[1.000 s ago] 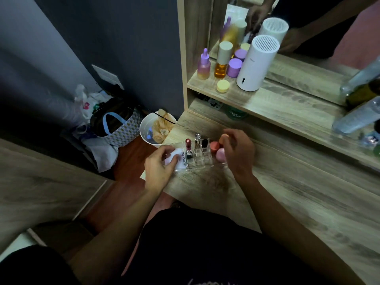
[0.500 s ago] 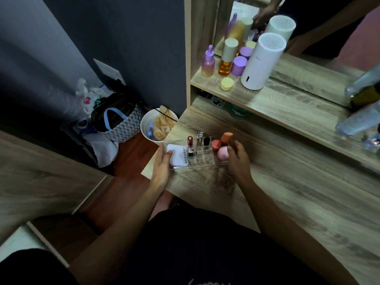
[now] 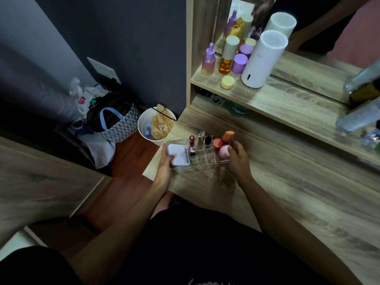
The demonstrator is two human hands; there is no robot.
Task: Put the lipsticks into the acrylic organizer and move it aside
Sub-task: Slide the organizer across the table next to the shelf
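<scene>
A pale wood-grain vanity table (image 3: 287, 202) fills the right of the view, set against a dark wall, with a raised shelf (image 3: 287, 99) and a mirror behind it. Near the table's left front corner sits the clear acrylic organizer (image 3: 203, 155), held between both hands. The left hand (image 3: 165, 161) grips its left end, thumb lying over a white square compact (image 3: 178, 155) in the compartment nearest that hand. The right hand (image 3: 239, 159) clasps the right end, fingertips against the wall beside a pink makeup sponge (image 3: 223, 151).

Between the hands, the small middle cells hold four lipsticks upright: a dark red lipstick (image 3: 191, 140) and, just in front of it, a silver-capped lipstick (image 3: 192, 150), closest to the left hand; then a clear-topped lipstick (image 3: 201, 137) and a black lipstick (image 3: 208, 139) toward the right hand. The cells in front of these last two look empty. Beyond the right hand's fingertips stand a coral sponge (image 3: 217, 143) and a taller orange sponge (image 3: 227, 136).

Farther from the hands, the shelf carries a purple dropper bottle (image 3: 209, 62), an amber bottle (image 3: 227, 58), a purple jar (image 3: 239, 63), a small yellow jar (image 3: 227, 82) and a white cylindrical device (image 3: 263, 60). Left of the left hand, on the floor, are a white bin (image 3: 156, 128) and a patterned bag (image 3: 115, 124).
</scene>
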